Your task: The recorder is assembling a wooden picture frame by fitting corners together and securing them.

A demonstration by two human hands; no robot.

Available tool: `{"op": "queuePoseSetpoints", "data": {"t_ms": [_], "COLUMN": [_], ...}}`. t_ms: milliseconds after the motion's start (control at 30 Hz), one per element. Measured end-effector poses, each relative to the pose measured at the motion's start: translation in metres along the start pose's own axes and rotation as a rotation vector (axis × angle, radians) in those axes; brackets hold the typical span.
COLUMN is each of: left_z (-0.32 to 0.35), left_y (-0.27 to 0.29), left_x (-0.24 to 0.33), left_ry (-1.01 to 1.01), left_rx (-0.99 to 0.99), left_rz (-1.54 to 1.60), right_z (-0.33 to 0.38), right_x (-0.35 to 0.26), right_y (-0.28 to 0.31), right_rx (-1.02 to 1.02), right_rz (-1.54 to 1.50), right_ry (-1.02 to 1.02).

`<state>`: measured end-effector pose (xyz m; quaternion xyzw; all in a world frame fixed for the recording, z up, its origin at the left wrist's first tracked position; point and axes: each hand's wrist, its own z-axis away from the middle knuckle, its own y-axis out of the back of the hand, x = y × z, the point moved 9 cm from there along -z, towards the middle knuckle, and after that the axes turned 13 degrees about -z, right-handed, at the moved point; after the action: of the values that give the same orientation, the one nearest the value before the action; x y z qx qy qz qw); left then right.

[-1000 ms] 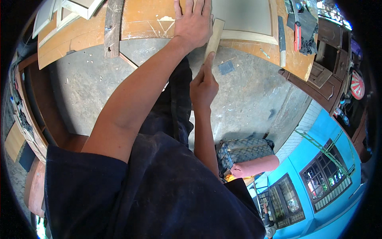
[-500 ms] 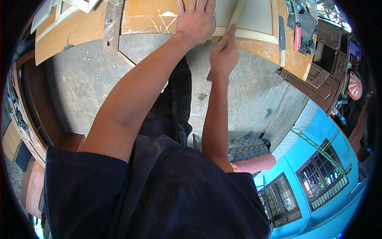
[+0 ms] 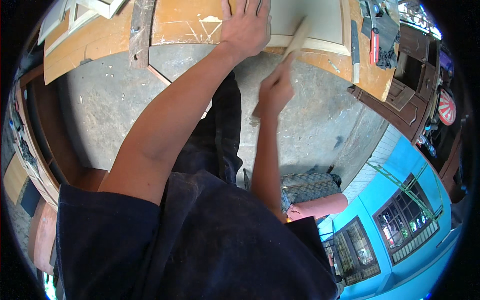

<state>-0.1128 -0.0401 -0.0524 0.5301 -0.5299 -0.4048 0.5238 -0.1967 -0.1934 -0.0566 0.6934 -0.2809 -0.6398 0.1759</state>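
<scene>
My left hand [image 3: 246, 27] lies flat, fingers spread, at the left side of a pale wood-framed panel [image 3: 330, 46] on the orange-brown worktable [image 3: 185, 25]. My right hand [image 3: 276, 92] is closed round a long, pale wooden stick [image 3: 296, 42], blurred by motion. Its far end slants over the grey face of the panel. A short brown end sticks out below my fist. My right hand itself is off the table's near edge, above the floor. The stick's exact kind and its underside cannot be made out.
Pale wooden frames [image 3: 82, 12] lie at the table's left, past a dark wooden bar [image 3: 141, 35]. A red cutter [image 3: 374, 45], dark cloth [image 3: 386, 42] and a dark strip [image 3: 354, 55] lie at the right. Brown cabinet parts [image 3: 400, 107] stand beyond on the concrete floor [image 3: 310, 110].
My right hand has come back toward my body and a little left, drawing the stick with it across the panel. My left hand stays in place.
</scene>
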Motion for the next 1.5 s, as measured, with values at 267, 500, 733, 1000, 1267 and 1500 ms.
{"op": "queuePoseSetpoints", "data": {"t_ms": [267, 500, 733, 1000, 1267, 1500], "left_z": [-0.005, -0.001, 0.007, 0.026, 0.028, 0.019], "left_y": [0.003, 0.003, 0.009, 0.012, 0.010, 0.014], "left_x": [0.007, 0.000, -0.031, -0.043, -0.040, -0.032], "left_ry": [-0.022, -0.019, -0.058, -0.001, 0.087, 0.192], "left_rx": [0.036, -0.049, -0.010, -0.345, -0.326, -0.570], "left_rz": [0.030, 0.010, 0.341, 0.289, 0.243, 0.169], "right_z": [-0.038, 0.043, 0.023, 0.024, 0.052, 0.003], "right_x": [-0.009, -0.025, -0.020, -0.020, -0.025, -0.035], "right_y": [0.002, -0.010, 0.000, -0.003, -0.012, -0.023], "right_rx": [0.033, -0.085, -0.088, -0.084, -0.135, -0.108], "right_rz": [0.028, -0.052, -0.092, -0.108, -0.099, -0.052], "right_ry": [0.024, -0.028, 0.016, -0.001, 0.043, 0.092]}}
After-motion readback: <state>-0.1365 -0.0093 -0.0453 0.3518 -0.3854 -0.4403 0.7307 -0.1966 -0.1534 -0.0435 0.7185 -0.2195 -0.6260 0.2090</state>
